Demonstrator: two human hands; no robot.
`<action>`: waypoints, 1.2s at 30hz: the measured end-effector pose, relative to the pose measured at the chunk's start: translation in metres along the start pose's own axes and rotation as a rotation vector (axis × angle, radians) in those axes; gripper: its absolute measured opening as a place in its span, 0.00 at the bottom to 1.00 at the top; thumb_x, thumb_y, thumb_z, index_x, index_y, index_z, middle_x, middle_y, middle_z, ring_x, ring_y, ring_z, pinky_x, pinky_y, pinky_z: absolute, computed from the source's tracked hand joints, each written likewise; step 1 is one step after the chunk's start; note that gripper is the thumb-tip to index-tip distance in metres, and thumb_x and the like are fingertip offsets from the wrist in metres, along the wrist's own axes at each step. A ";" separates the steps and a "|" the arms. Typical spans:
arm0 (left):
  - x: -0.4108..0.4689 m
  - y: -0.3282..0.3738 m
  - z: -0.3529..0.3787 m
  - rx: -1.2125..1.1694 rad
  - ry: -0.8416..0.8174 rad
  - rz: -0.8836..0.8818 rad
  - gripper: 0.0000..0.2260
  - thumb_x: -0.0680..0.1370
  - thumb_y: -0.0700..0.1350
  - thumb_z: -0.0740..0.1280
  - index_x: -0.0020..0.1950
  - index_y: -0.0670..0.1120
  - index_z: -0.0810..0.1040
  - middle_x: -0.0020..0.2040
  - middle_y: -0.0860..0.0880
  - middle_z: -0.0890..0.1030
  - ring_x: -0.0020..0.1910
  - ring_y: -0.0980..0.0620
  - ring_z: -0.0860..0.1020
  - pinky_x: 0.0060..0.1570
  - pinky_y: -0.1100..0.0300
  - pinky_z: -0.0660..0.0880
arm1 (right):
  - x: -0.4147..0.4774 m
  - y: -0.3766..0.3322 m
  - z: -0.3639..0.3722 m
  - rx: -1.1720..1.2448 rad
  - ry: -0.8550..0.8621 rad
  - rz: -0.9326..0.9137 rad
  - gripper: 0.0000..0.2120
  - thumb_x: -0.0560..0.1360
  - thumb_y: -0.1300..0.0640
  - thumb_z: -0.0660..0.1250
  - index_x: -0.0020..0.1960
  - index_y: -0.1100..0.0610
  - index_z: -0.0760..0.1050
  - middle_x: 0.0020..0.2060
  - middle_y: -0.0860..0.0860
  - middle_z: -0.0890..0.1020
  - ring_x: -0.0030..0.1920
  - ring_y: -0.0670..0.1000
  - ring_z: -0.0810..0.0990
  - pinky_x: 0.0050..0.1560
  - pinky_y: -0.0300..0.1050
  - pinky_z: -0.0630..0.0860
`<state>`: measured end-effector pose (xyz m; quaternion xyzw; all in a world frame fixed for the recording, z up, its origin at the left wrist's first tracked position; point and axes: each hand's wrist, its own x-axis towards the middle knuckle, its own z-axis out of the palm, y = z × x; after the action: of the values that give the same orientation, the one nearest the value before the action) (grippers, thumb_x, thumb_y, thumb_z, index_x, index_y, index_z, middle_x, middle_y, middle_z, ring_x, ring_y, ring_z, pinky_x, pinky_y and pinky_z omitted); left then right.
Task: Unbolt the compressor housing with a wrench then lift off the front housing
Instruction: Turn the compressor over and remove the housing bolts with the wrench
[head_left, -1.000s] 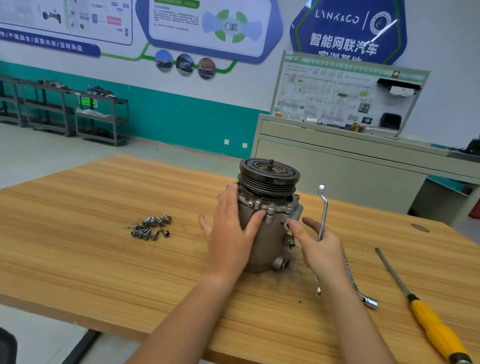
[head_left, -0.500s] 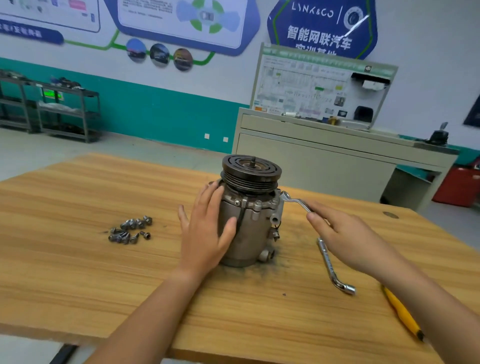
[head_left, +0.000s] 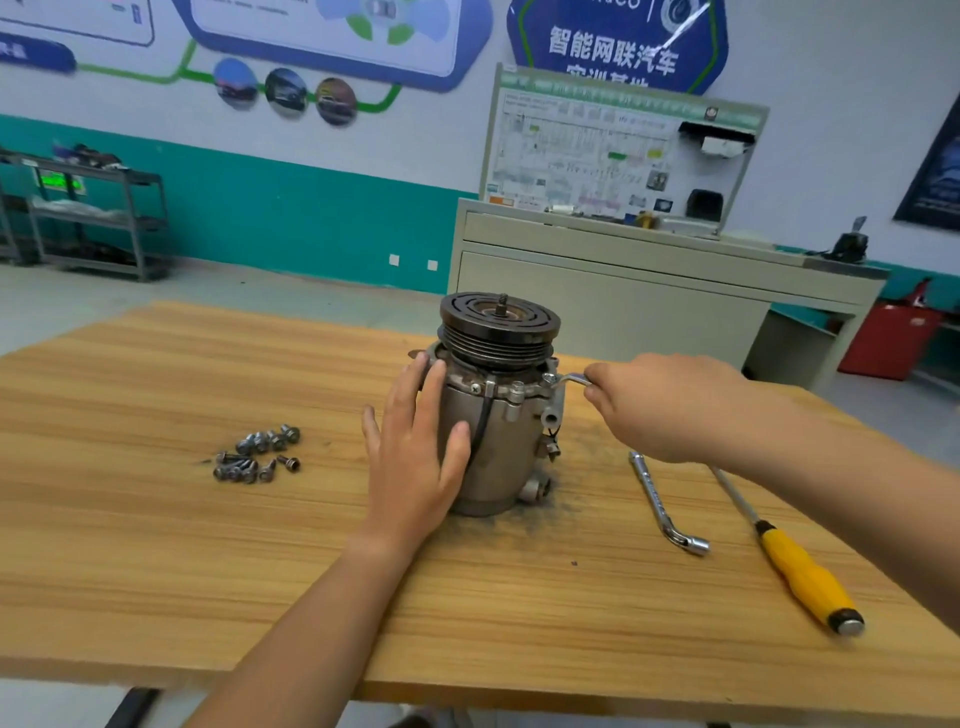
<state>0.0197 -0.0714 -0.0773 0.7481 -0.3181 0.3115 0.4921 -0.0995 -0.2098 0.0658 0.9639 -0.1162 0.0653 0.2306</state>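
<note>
The grey compressor (head_left: 506, 441) stands upright in the middle of the wooden table (head_left: 156, 545), its dark grooved pulley (head_left: 500, 325) on top. My left hand (head_left: 415, 452) lies flat against the compressor's left side with straight fingers. My right hand (head_left: 670, 405) grips the handle of a silver offset wrench (head_left: 569, 379). The wrench's ring end sits on a bolt at the right of the housing flange. Most of the wrench handle is hidden inside my hand.
A pile of several loose bolts (head_left: 257, 453) lies left of the compressor. A second silver socket wrench (head_left: 667, 504) and a yellow-handled screwdriver (head_left: 802, 577) lie on the table to the right. A grey cabinet (head_left: 623, 291) stands behind the table.
My right hand carried the wrench from upright beside the compressor to the flange bolt on the right, and it sits there now. My left hand stayed on the compressor's side.
</note>
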 end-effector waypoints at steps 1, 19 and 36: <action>0.000 -0.001 0.000 0.003 -0.001 -0.001 0.23 0.76 0.53 0.52 0.71 0.54 0.55 0.73 0.54 0.57 0.73 0.48 0.59 0.67 0.36 0.49 | -0.002 -0.001 0.003 -0.050 0.021 -0.015 0.11 0.81 0.52 0.49 0.56 0.54 0.68 0.31 0.47 0.67 0.29 0.47 0.66 0.25 0.41 0.59; -0.001 -0.007 0.000 -0.041 0.034 -0.077 0.21 0.76 0.53 0.51 0.70 0.57 0.63 0.74 0.48 0.59 0.74 0.51 0.57 0.69 0.37 0.46 | 0.064 0.023 0.039 -0.099 0.248 -0.090 0.14 0.79 0.64 0.54 0.64 0.58 0.67 0.52 0.54 0.79 0.51 0.55 0.78 0.49 0.45 0.71; -0.003 -0.003 -0.003 -0.046 -0.012 -0.107 0.21 0.75 0.57 0.50 0.69 0.64 0.56 0.75 0.51 0.57 0.73 0.55 0.55 0.69 0.37 0.41 | -0.016 -0.010 0.005 0.226 0.050 -0.026 0.17 0.79 0.58 0.52 0.67 0.50 0.65 0.30 0.45 0.68 0.30 0.44 0.67 0.26 0.41 0.63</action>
<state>0.0196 -0.0668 -0.0803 0.7544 -0.2876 0.2728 0.5232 -0.1121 -0.2004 0.0546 0.9832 -0.0899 0.0992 0.1239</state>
